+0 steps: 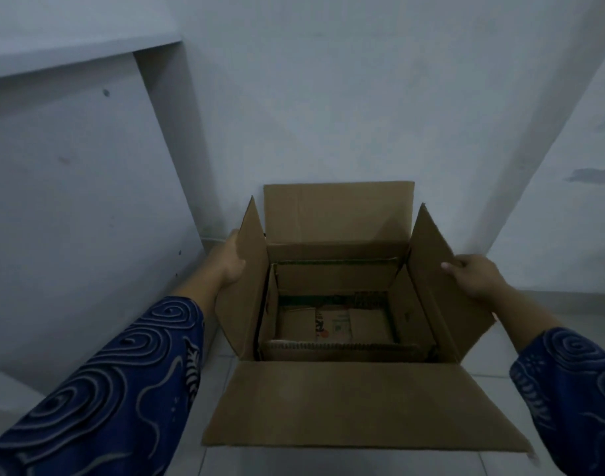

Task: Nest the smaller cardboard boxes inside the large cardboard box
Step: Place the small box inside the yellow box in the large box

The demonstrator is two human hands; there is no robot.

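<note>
Here the large cardboard box (pixel 339 400) stands open on the pale tiled floor (pixel 218 369), pushed up near the foot of a white wall (pixel 328 97), with all four top flaps spread outward. The near flap lies folded down toward the person, the far flap stands up against the wall, and the two side flaps rise at a slant. Inside sits a smaller cardboard box (pixel 332 280), also open at the top, its walls close within the big one's walls. At its bottom lies more cardboard with some print on it (pixel 332 326); whether that is a third box or loose flaps cannot be told in the dim light. The left hand (pixel 230 257) is at the outer face of the left side flap, fingers hidden behind the cardboard, so its grip cannot be told for certain. The right hand (pixel 473 274) has its grip closed on the outer edge of the right side flap, fingers curled over it. Both forearms wear dark blue sleeves (pixel 122 389) with a raised swirl pattern.
</note>
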